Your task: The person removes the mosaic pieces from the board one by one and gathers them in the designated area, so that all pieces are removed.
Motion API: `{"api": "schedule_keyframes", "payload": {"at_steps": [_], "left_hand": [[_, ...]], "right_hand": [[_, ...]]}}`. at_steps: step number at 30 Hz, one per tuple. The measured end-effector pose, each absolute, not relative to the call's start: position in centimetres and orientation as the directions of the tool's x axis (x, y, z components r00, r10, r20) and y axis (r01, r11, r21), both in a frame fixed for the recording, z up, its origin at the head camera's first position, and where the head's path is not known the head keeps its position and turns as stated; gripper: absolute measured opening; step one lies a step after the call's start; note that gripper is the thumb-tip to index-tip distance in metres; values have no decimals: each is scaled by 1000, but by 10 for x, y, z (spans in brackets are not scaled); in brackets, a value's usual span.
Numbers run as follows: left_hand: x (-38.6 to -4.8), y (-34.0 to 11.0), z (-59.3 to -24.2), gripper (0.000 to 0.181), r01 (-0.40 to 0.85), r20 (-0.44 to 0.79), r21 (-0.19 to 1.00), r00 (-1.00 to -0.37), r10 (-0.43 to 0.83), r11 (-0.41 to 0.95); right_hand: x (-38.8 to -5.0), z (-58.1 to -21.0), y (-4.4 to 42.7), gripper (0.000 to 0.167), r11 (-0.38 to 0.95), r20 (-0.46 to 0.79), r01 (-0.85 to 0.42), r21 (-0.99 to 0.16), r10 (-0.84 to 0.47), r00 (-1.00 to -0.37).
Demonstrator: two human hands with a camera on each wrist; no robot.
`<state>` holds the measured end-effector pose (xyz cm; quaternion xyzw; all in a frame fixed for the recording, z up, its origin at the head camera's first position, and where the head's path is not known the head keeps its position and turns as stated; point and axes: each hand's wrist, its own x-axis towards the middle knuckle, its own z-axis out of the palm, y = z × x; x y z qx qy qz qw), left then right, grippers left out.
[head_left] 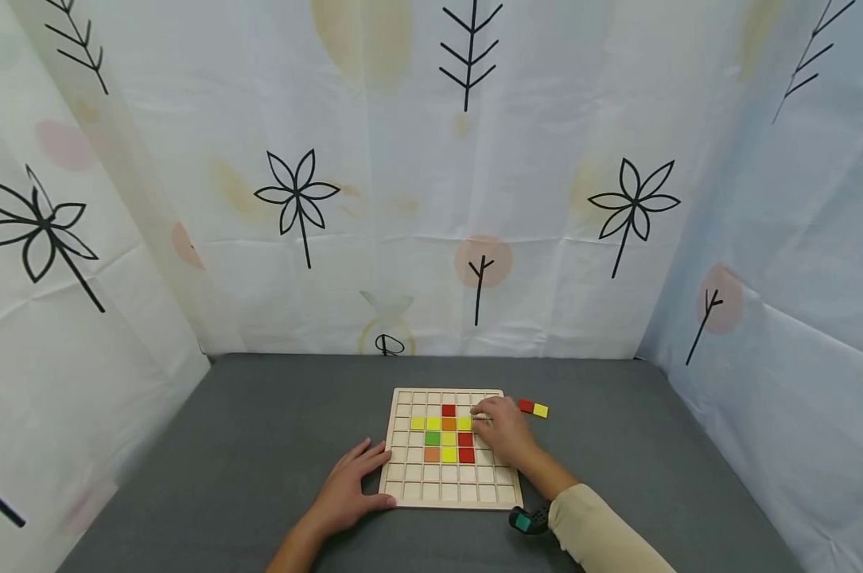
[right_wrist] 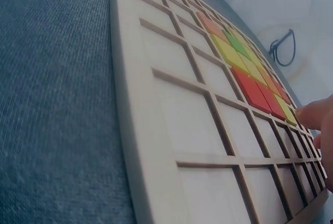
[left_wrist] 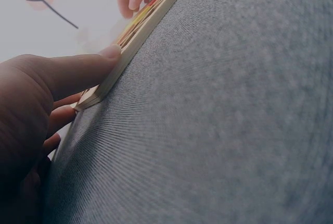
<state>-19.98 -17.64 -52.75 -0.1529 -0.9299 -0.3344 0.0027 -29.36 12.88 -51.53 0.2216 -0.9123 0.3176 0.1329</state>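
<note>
A pale wooden grid board (head_left: pixel 412 495) lies on the grey table, with several colored square tiles in its middle cells. Among them are a green tile (head_left: pixel 433 438), an orange tile (head_left: pixel 448 424) and a red tile (head_left: pixel 466 454). My left hand (head_left: pixel 351 487) rests at the board's lower left corner, thumb and fairly straight fingers touching its edges. Over the upper right cells, my right hand (head_left: pixel 506 430) has its bent fingertips beside a yellow tile (head_left: pixel 464 424). Whether a tile sits between those fingertips is hidden.
Just past the board's upper right edge lie a loose red tile (head_left: pixel 526 406) and a loose yellow tile (head_left: pixel 541 411). A black device (head_left: pixel 530 520) is at the right wrist, near the board's lower right corner. Printed cloth (head_left: pixel 402 278) hangs behind the table.
</note>
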Motion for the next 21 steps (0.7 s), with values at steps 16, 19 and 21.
{"api": "schedule_keyframes", "payload": {"at_steps": [16,19,21], "left_hand": [[-199,-177,-526,79,285,106,632,-953,284,721],[-199,-177,-527,79,280,100,630,-954,281,724],[-200,-177,-527,79,280,100,630,-954,282,725]], "right_hand": [[-291,-515,121,21,762,327,-486,-429,-370,-870],[-290,-516,121,20,758,339,-491,-430,-368,-866],[-290,-516,120,20,755,339,-489,-438,-365,-867]]}}
